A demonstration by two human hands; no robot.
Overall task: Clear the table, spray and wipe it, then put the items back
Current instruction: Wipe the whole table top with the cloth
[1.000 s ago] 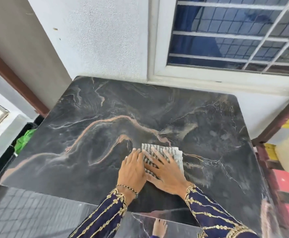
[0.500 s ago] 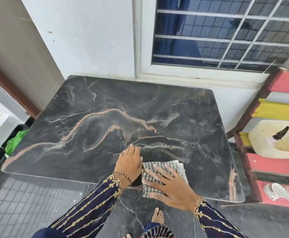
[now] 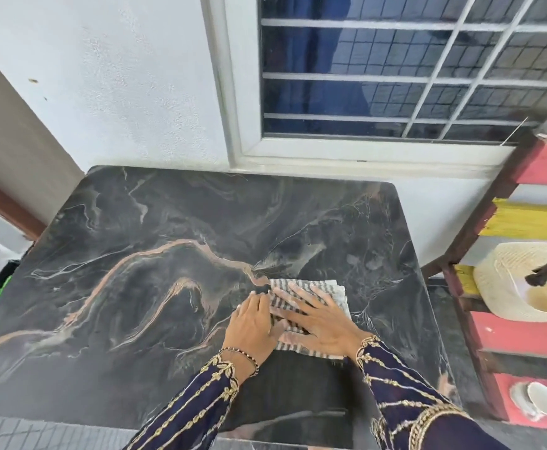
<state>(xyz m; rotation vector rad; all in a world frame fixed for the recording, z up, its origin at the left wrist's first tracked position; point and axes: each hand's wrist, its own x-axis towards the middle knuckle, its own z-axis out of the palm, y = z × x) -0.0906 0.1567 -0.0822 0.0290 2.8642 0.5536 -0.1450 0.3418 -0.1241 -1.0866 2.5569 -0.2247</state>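
A white textured wall (image 3: 119, 92) and a barred window (image 3: 395, 76) fill the top of the frame. Below them a dark marble-patterned table (image 3: 135, 287) spreads across the centre and lower left. Nothing stands on its top except a striped cloth (image 3: 332, 285), which lies folded flat a little right of the frame's centre, toward the near side.

The right hand (image 3: 324, 323) rests on the cloth with its fingers spread wide and straight, palm down, pressing rather than gripping. The left hand (image 3: 254, 329) lies flat just beside it, fingers straight, their tips touching the cloth's left edge. Neither hand curls round anything.

At the right edge of the frame stands a red and yellow shelf (image 3: 525, 332) holding a pale woven hat (image 3: 506, 271); white cups (image 3: 538, 401) sit lower down.

As a judgement, step 1, the clearing, looks done, and the wiping is in hand. I cannot tell whether spray has gone on; no bottle is in view and any wet sheen is hard to separate from the stone's gloss. The far and left parts of the top may still need passes, and putting the items back is yet to come.
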